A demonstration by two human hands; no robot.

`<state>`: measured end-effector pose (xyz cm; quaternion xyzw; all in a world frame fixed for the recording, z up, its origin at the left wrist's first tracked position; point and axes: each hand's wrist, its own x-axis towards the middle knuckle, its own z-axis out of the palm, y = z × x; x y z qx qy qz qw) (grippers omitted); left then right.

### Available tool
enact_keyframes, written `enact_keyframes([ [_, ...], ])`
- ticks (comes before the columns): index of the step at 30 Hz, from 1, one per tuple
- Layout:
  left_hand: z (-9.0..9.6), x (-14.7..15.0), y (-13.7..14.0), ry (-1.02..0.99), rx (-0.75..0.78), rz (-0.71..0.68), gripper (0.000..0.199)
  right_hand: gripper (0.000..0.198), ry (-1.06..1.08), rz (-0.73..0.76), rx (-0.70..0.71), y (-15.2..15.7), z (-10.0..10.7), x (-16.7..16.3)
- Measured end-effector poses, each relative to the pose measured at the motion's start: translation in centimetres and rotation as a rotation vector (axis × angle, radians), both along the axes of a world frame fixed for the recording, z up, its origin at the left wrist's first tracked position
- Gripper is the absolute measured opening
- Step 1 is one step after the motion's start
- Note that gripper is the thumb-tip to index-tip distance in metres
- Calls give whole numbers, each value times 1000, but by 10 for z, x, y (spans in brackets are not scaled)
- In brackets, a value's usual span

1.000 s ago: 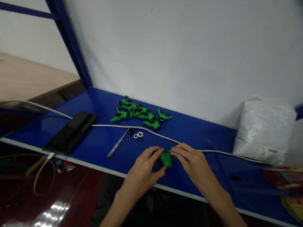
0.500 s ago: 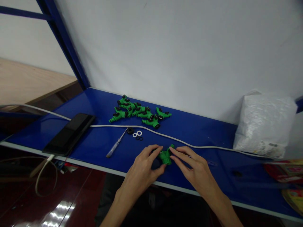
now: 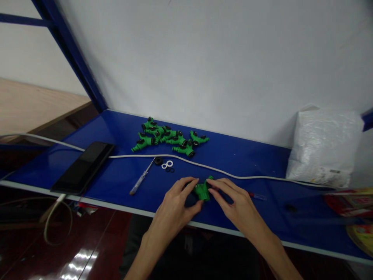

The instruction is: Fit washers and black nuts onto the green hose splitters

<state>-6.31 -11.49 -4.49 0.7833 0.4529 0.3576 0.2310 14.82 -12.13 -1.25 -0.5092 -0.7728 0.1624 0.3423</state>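
A green Y-shaped hose splitter (image 3: 202, 191) is held between both hands just above the blue table, near its front edge. My left hand (image 3: 180, 200) grips its left side between thumb and fingers. On the other side, the thumb and fingers of my right hand (image 3: 233, 198) pinch its right branch. Several more green hose splitters with black parts (image 3: 175, 139) lie in a heap toward the wall. Left of my hands are a clear-handled screwdriver (image 3: 141, 181), a black ring (image 3: 158, 161), white washers (image 3: 169, 163) and small black O-rings (image 3: 169, 170).
A black tablet (image 3: 84, 165) with a cable plugged in lies at the left. A white cord (image 3: 215, 168) crosses the blue table (image 3: 122, 124). Beyond my right hand are a red-and-clear screwdriver (image 3: 258, 196), a plastic-wrapped package (image 3: 323, 146) and red packets (image 3: 349, 206).
The view has shifted slightly. Both hands keep hold of the hose splitter, with small finger movements on the right. More of the red-and-clear screwdriver shows beside my right hand.
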Motion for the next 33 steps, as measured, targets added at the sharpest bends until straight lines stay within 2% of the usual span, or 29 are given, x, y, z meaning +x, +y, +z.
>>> enact_keyframes([
  [4,1,0,1,-4,8,0,56,26,24,8,-76,3,3,0],
  [9,5,0,2,-16,2,1,54,28,-13,27,-107,7,9,3],
  [14,4,0,2,-14,12,6,56,26,-90,13,-20,11,19,9],
  [19,3,1,1,-13,-3,16,55,28,-160,99,48,18,26,8],
  [24,2,0,0,3,-29,13,54,31,-235,112,75,20,24,5],
  [33,1,1,2,-24,7,14,55,28,-200,89,56,23,16,0],
])
